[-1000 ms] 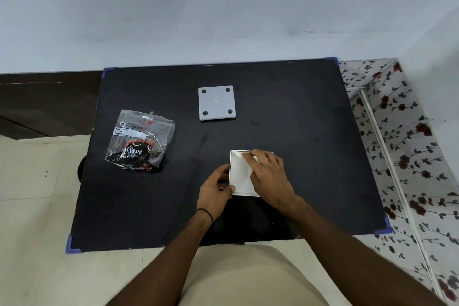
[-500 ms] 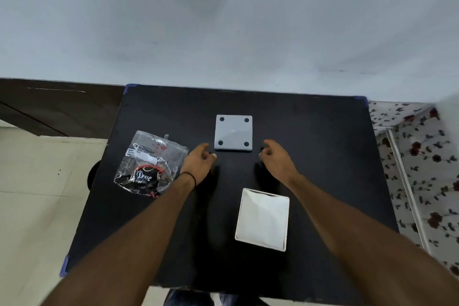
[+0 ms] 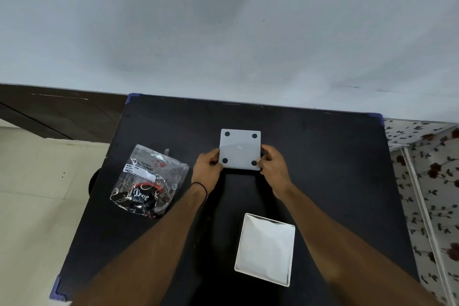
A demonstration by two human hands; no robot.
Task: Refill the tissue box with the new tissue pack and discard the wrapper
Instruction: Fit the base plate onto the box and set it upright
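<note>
A white square base panel (image 3: 240,148) of the tissue box, with four black round pads at its corners, lies far on the black table (image 3: 323,169). My left hand (image 3: 208,166) grips its left edge and my right hand (image 3: 272,165) grips its right edge. The white tissue box body (image 3: 265,248) stands near the front edge, open side up, with white tissues filling it. A crumpled clear plastic wrapper (image 3: 149,181) with red, black and white print lies on the table's left part, apart from both hands.
A pale wall rises behind the table. A dark wooden panel (image 3: 57,114) is at the back left, pale floor tiles (image 3: 37,194) at the left. A floral-patterned surface (image 3: 432,181) borders the table's right side. Blue guards cap the table corners.
Both hands left the white box body near the front edge, reached forward and took hold of the square base panel by its two sides. The view tilted upward.
</note>
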